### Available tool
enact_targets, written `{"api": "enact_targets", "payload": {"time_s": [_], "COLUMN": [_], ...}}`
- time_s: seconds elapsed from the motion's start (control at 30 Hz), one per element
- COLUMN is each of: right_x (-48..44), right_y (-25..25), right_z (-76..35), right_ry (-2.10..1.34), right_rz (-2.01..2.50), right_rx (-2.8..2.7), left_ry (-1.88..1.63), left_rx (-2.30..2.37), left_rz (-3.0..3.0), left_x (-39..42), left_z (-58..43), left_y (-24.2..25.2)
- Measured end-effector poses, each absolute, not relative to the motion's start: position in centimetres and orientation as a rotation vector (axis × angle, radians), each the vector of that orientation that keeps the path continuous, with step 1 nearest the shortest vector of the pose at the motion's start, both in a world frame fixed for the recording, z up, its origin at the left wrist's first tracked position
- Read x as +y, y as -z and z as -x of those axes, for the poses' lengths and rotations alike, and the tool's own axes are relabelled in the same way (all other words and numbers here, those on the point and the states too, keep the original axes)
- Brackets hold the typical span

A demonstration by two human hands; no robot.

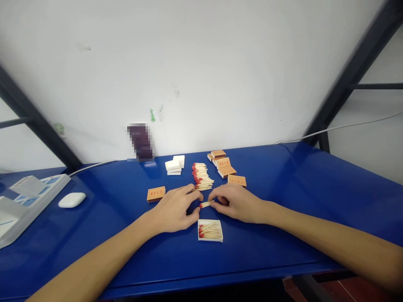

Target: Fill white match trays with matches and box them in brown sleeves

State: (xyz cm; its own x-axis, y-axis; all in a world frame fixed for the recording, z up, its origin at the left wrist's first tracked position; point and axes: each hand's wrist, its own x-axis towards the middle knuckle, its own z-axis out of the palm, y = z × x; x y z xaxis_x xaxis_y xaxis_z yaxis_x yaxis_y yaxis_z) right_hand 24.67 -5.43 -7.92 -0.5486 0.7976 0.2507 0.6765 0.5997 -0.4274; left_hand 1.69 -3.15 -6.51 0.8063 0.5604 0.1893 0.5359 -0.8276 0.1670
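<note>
A few matches (205, 204) with red heads are pinched at their plain ends by the thumb and fingers of my right hand (237, 202), just above the blue table. Close to the red heads, my left hand (179, 206) has its thumb and index finger apart and curved, with nothing visibly gripped. In front of both hands lies a white matchbox tray (222, 235), partly filled with matches. Behind them is a loose pile of matches (203, 178), heads to the left. An orange matchbox (156, 193) lies beyond my left wrist.
Several orange matchbox sleeves (224, 162) lie at the back right, one sleeve (237, 180) behind my right hand. White trays (174, 165) are stacked at the back left. A white earbud case (72, 200) and a power strip (34, 214) are at the far left. A wall closes the back.
</note>
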Motion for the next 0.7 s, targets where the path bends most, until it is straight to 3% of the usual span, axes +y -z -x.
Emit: {"api": "enact_targets", "payload": {"time_s": [0.7], "right_x": [-5.41], "right_y": [8.01], "right_z": [-24.64], "right_ry": [-0.381], "right_rz": [1.183], "right_rx": [-2.4], "left_ry": [-0.419], "left_rx": [0.842], "left_rz": [-2.738], "left_x": [-2.78], "left_z": [-1.7], "left_y": [6.91]}}
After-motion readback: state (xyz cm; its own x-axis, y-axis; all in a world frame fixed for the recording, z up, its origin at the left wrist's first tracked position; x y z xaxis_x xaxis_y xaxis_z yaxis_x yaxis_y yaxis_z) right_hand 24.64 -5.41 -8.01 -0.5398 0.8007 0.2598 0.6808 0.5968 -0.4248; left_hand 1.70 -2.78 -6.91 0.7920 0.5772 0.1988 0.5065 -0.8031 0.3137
